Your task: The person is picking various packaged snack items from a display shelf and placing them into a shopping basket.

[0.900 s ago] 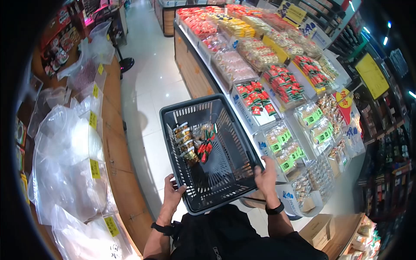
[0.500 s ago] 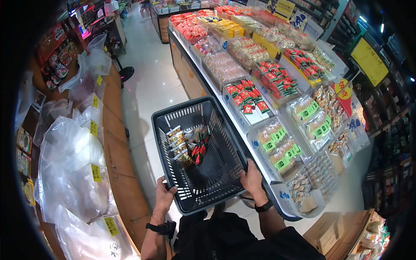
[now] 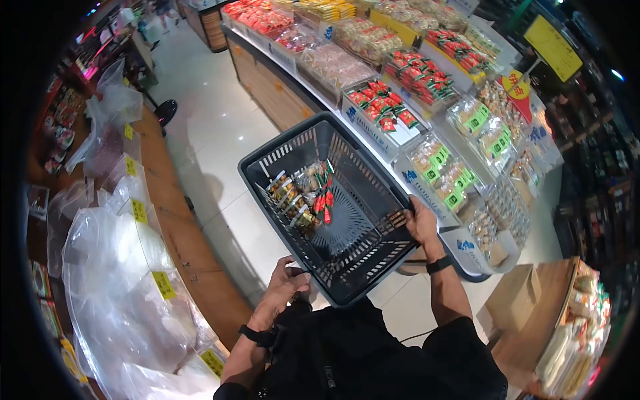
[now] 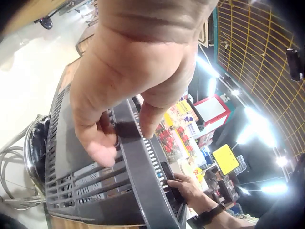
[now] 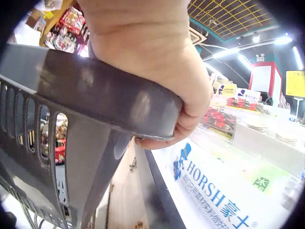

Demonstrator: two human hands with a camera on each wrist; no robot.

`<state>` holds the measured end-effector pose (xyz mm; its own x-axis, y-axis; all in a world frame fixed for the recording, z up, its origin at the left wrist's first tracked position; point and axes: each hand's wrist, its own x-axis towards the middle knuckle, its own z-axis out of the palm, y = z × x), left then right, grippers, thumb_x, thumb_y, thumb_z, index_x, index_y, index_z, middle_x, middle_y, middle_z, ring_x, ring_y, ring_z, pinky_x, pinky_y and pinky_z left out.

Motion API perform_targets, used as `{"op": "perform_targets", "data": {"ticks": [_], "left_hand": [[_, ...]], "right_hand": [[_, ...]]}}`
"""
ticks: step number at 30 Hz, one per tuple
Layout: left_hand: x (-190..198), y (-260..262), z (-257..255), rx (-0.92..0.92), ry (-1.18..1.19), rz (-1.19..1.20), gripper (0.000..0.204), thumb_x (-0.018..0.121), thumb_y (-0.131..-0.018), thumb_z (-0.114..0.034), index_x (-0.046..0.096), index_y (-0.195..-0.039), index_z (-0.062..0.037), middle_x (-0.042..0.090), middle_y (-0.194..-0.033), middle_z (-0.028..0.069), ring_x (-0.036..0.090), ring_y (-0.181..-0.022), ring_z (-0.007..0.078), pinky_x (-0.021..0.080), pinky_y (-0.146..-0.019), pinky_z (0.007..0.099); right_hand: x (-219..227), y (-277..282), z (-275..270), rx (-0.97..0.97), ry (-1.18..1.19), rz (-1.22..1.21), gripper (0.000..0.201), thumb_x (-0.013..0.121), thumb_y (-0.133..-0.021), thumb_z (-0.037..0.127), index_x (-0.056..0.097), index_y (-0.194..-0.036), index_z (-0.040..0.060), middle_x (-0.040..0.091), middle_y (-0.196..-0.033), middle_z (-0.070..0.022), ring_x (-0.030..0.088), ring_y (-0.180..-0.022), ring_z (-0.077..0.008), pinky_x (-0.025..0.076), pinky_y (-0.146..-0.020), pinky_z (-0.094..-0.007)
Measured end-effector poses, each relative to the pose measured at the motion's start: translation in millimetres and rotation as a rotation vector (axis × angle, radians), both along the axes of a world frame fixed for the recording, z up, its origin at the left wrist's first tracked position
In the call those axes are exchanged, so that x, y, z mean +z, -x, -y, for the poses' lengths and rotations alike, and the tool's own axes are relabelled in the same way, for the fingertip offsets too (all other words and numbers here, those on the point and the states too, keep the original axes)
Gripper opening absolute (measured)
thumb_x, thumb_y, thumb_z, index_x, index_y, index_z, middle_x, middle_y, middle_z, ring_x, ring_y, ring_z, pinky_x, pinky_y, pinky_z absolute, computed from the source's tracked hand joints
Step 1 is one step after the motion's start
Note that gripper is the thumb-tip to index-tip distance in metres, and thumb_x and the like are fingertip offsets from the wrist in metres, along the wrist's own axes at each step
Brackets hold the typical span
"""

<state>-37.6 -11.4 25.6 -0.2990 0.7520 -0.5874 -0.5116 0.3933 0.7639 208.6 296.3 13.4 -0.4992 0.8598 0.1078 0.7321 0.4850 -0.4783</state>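
A dark grey plastic shopping basket [image 3: 373, 167] is held at waist height in front of the body. Inside, toward its left side, lie several gold-brown packets [image 3: 290, 200] and red-and-green packets [image 3: 325, 202]. My left hand [image 3: 283, 287] holds the rim at the near left; in the left wrist view its thumb is on the inner side and its fingers [image 4: 102, 148] curl along the slotted outer wall. On the near right, my right hand [image 3: 421, 223] grips the rim, and in the right wrist view its fingers [image 5: 183, 126] wrap around the rim's edge.
A display counter [image 3: 277, 103] with trays of packaged snacks runs along the right, close to the basket. Plastic-covered bins [image 3: 127, 260] line the left. A tiled aisle [image 3: 200, 143] lies between them. A cardboard box [image 3: 513, 297] stands on a wooden surface at the lower right.
The head view has swung, and the basket appears turned and farther right, with its right corner beside the snack trays. Both hands stay at its rim, shifting right along with it.
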Motion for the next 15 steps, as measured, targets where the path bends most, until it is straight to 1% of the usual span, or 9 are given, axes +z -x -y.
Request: {"op": "perform_targets", "data": {"ticks": [2,5,6,8,9,12,13,14,15], "left_hand": [[-1.8,28.3,5.1,0.019,0.002,0.003,0.062,0.071,-0.081,-0.005,0.034,-0.13,0.0009,0.055,-0.105,0.0144,0.059,-0.093,0.0217,0.056,-0.075,0.0351],[-12.3,68.8,8.5,0.055,-0.033,-0.026,0.063,0.072,-0.081,-0.006,0.033,-0.131,-0.0004,0.053,-0.109,0.0144,0.059,-0.095,0.0229,0.055,-0.076,0.0369],[-14.3,82.4,5.9,0.075,-0.052,-0.043,0.064,0.072,-0.081,-0.006,0.033,-0.131,-0.0008,0.052,-0.11,0.0142,0.059,-0.095,0.0234,0.055,-0.077,0.0375],[-3.3,106.7,-3.8,0.129,-0.059,-0.051,0.061,0.07,-0.082,-0.008,0.035,-0.132,-0.0029,0.047,-0.116,0.0141,0.054,-0.104,0.0239,0.053,-0.079,0.036],[-3.4,116.7,-8.9,0.171,-0.043,-0.142,0.06,0.07,-0.083,-0.01,0.036,-0.132,-0.0033,0.045,-0.12,0.0149,0.053,-0.105,0.0236,0.052,-0.082,0.0361],[-5.6,144.1,-25.2,0.305,-0.02,-0.29,0.061,0.07,-0.082,-0.013,0.036,-0.132,-0.0036,0.043,-0.124,0.0159,0.052,-0.105,0.0238,0.05,-0.083,0.0366],[-9.7,154.6,-27.9,0.306,-0.014,-0.345,0.066,0.072,-0.081,-0.014,0.035,-0.134,-0.0041,0.041,-0.128,0.0161,0.053,-0.106,0.0248,0.049,-0.084,0.038],[-9.4,163.2,-35.5,0.295,0.009,-0.388,0.067,0.072,-0.08,-0.015,0.035,-0.135,-0.0041,0.041,-0.129,0.0162,0.052,-0.108,0.0259,0.048,-0.085,0.039],[-9.6,169.1,-42.0,0.282,0.038,-0.426,0.068,0.072,-0.08,-0.015,0.034,-0.136,-0.004,0.041,-0.129,0.0163,0.051,-0.111,0.027,0.048,-0.087,0.0399]], "right_hand": [[-3.2,4.5,-0.1,0.01,-0.086,0.017,0.039,0.061,-0.083,0.017,0.055,-0.121,0.0078,0.064,-0.099,-0.025,0.06,-0.094,-0.0438,0.047,-0.08,-0.0469],[-1.6,3.0,2.2,-0.013,-0.057,0.0,0.038,0.061,-0.084,0.021,0.056,-0.12,0.0073,0.064,-0.098,-0.0249,0.06,-0.095,-0.044,0.047,-0.081,-0.047],[0.0,0.8,3.9,-0.033,-0.032,0.022,0.04,0.061,-0.084,0.022,0.056,-0.12,0.0064,0.064,-0.101,-0.0246,0.06,-0.097,-0.0433,0.047,-0.083,-0.0467],[2.8,2.2,3.0,-0.052,0.016,0.059,0.043,0.063,-0.083,0.025,0.058,-0.12,0.0046,0.064,-0.106,-0.0241,0.059,-0.101,-0.0418,0.047,-0.085,-0.0462],[13.1,7.3,7.2,-0.074,0.042,0.084,0.044,0.063,-0.084,0.029,0.058,-0.119,0.004,0.064,-0.106,-0.0241,0.059,-0.101,-0.0421,0.047,-0.086,-0.0457],[20.3,11.9,9.0,-0.106,0.082,0.071,0.044,0.063,-0.084,0.03,0.059,-0.119,0.0045,0.064,-0.108,-0.0235,0.059,-0.101,-0.0416,0.047,-0.085,-0.0452],[21.1,13.4,11.9,-0.136,0.102,0.052,0.043,0.064,-0.084,0.031,0.059,-0.119,0.0056,0.064,-0.107,-0.0229,0.06,-0.102,-0.0407,0.048,-0.085,-0.0449],[1.0,6.3,5.0,-0.054,-0.095,0.012,0.044,0.065,-0.083,0.031,0.059,-0.118,0.0056,0.065,-0.104,-0.0217,0.06,-0.1,-0.0404,0.048,-0.083,-0.0441],[14.1,7.4,5.9,-0.082,-0.001,0.034,0.044,0.066,-0.084,0.031,0.059,-0.117,0.0036,0.065,-0.106,-0.0224,0.06,-0.101,-0.0403,0.048,-0.085,-0.0431]]}}
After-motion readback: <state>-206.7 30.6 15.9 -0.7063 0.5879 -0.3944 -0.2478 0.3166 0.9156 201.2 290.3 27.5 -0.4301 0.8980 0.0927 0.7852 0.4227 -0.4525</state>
